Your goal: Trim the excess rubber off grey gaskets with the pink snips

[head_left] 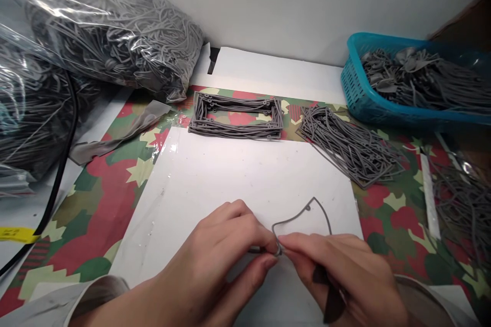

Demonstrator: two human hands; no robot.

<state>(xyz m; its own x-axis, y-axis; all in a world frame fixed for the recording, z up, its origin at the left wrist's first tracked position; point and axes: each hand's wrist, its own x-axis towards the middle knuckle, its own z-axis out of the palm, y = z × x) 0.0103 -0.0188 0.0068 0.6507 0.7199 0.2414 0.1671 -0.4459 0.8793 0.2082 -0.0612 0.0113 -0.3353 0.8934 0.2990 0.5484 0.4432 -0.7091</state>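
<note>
Nearest you, R hand (345, 265) pinches the thin gray frame (314, 199) btwn thumb & index; a dark flat piece (333, 301) sits in that palm too, can't tell what it is. L hand (233, 250) has thumb & fingertips closed on the same strip, just beside R's, low over the white sheet (245, 173). One corner of the frame bows up past your R fingers; rest is mostly hidden.

Step in hand, prob.: working one spot of the strip btwn both sets of fingertips. Next move calls for a light pinch, no hard pull, as it's thin & prob. bendy.

Beyond, on the camo cloth (107, 189): neat rectangular stack (233, 130) ctr, loose pile (345, 145) to its R. Farther back: blue basket (353, 76) R, clear bag (153, 36) L, both w/ gray strips.
</note>
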